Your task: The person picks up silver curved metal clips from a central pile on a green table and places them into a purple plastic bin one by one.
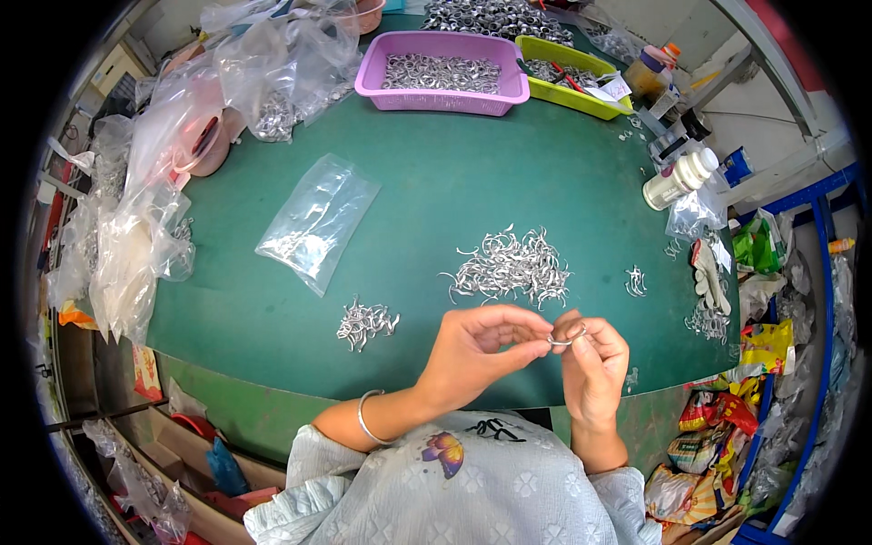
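Note:
Close to the table's front edge, my left hand [484, 350] and my right hand [592, 368] meet, both pinching one small curved silver metal piece [568, 341] between thumbs and fingers. Just beyond them lies a large pile of similar curved metal pieces [513, 266]. A smaller pile [366, 322] rests to the left of my left hand, and a few loose pieces [636, 282] lie right of the large pile. Farther left, a clear plastic bag [318, 222] lies flat on the green table [418, 182].
At the back stand a purple basket [442, 104] and a lime-green basket [572, 102], both holding metal pieces. Plastic bags [136, 245] crowd the left edge. A white bottle [679, 179] and a glove [709, 277] lie along the right edge.

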Motion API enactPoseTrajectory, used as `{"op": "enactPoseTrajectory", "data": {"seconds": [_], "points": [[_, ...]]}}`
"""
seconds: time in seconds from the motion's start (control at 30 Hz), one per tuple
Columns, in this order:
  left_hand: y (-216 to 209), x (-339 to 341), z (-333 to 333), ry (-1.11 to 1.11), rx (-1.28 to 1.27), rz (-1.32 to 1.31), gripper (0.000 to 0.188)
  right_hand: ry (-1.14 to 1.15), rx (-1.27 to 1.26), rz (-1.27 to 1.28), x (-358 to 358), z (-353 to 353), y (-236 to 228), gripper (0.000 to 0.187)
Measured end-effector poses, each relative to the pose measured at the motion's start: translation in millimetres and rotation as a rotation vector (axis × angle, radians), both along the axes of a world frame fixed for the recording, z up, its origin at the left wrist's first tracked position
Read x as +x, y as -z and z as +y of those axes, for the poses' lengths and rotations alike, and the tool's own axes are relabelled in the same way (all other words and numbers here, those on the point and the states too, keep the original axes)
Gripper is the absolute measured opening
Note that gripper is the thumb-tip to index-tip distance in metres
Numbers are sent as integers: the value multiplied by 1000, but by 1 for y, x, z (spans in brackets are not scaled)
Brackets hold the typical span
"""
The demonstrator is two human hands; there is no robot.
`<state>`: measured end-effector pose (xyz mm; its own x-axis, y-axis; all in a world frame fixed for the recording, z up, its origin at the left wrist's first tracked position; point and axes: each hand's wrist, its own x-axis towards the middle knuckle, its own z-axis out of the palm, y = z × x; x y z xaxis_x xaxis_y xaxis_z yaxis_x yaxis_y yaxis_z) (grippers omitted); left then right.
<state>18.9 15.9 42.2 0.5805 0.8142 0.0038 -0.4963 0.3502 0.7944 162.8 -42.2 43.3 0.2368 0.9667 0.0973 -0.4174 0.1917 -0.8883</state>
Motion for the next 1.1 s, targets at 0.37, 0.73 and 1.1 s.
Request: {"op": "enactPoseTrajectory", "data": {"seconds": [0.37,0.73,1.1], "points": [[-6,-4,-3,44,-40,-13,16,57,95,-161,-4,-5,-7,6],[-17,-7,-5,92,-99,-33,11,85,155,-208,-7,-10,-11,6],[-13,-10,-8,71,57,-85,17,459,511,-1294,-3,-15,-23,20]]}}
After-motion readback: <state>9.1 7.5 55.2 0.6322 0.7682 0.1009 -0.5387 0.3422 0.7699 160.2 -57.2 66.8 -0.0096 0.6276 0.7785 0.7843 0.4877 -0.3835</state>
